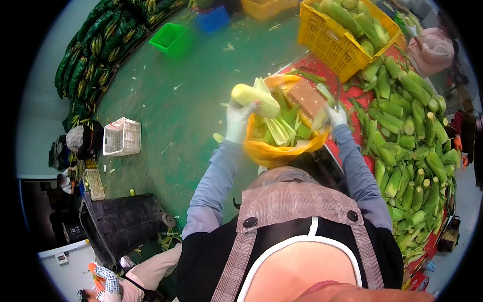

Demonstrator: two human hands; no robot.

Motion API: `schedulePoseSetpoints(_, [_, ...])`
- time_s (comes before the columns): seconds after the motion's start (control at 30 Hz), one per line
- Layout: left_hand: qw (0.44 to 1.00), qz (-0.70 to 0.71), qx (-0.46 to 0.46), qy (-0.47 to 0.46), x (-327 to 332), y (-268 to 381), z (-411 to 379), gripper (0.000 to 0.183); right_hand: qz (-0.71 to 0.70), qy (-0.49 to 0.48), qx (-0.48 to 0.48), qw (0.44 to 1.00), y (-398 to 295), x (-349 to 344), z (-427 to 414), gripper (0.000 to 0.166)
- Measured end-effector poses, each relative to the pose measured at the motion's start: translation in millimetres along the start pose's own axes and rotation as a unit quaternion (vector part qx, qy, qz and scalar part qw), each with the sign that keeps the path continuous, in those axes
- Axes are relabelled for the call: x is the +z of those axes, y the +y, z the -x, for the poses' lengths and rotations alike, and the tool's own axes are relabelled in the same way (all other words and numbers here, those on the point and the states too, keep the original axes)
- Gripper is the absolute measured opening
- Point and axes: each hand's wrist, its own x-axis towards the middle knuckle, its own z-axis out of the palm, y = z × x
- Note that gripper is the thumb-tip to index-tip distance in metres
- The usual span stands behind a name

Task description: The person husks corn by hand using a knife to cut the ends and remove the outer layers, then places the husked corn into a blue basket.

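My gloved left hand (240, 117) grips an ear of corn (260, 101) with pale husk leaves still on it, raised above an orange mesh bag (281, 153). Loose green and pale husks (283, 130) lie inside the bag. My gloved right hand (337, 114) is at the bag's right side, by the red table edge, its fingers bent round something slender that I cannot make out clearly; a strip of husk is beside it. Between my hands, a brown block (306, 99) lies at the bag's far right rim.
Unpeeled corn (419, 102) is heaped on the red table (360, 94) at right, below a yellow crate (334, 47) of corn. Green (169, 37) and white (122, 136) crates and a black cart (124, 222) stand on the floor. Co-workers are at the right and lower left.
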Motion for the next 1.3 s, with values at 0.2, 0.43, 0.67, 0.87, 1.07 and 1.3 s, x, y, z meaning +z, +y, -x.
schedulePoseSetpoints(0.2, [0.998, -0.024, 0.007, -0.055, 35, 1, 12, 0.049, 0.255, -0.183, -0.32, 0.894, -62, 99, 66, 0.064])
schedulePoseSetpoints(0.43, [0.956, -0.177, 0.047, -0.231, 32, -32, 18, 0.085, -0.033, -0.181, -0.074, 0.98, -98, 80, 85, 0.046])
schedulePoseSetpoints(0.67, [0.83, -0.358, -0.025, -0.427, 58, -5, 15, 0.071, -0.106, -0.109, -0.05, 0.987, -107, 44, 101, 0.039])
schedulePoseSetpoints(0.87, [0.89, -0.175, -0.157, -0.391, 75, -9, 32, 0.044, -0.263, 0.007, 0.054, 0.963, -102, 16, 102, 0.036])
schedulePoseSetpoints(1.07, [0.819, -0.416, 0.029, -0.395, 90, -18, 31, 0.031, -0.467, 0.068, 0.111, 0.875, -41, -24, 95, 0.03])
schedulePoseSetpoints(1.3, [0.889, -0.296, 0.013, -0.348, 92, -14, 34, 0.013, -0.531, 0.159, 0.058, 0.831, -30, -38, 90, 0.026])
